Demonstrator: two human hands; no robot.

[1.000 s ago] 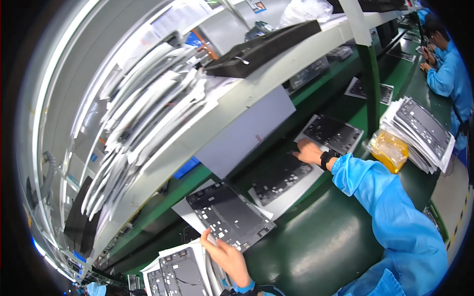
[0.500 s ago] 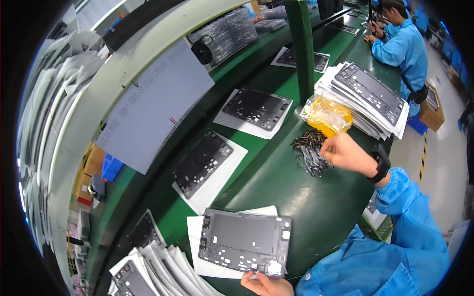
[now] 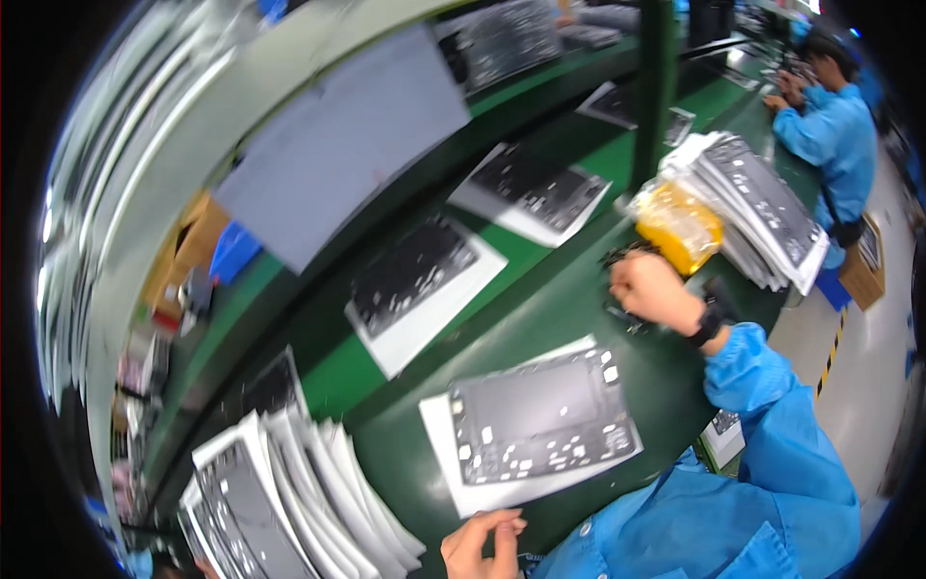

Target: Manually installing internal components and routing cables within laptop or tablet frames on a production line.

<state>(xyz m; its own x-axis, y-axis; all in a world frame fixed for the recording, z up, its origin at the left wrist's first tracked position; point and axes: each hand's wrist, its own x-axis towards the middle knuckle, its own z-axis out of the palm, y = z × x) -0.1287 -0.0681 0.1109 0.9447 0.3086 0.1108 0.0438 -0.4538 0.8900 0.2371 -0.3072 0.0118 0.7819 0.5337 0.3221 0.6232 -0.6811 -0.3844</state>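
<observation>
A flat dark tablet-like housing panel with small white patches lies on white sheets in front of me. Just off its near edge is my left hand, thumb and fingers drawn together; anything small in them is hidden. Farther right, my right hand is down at a pile of small dark and grey pieces, covering most of it. Its fingers are curled closed, and blur hides what they hold. A yellow pack in clear plastic lies just beyond that hand.
Stacked panels and white sheets stand at near left and far right. More panels on sheets lie along the green bench. A green post rises behind. A person in blue works at far right.
The view has shifted. My left hand has come away from the panel's near edge. My right hand has moved from the pile's right side to over it and hides more of it.
</observation>
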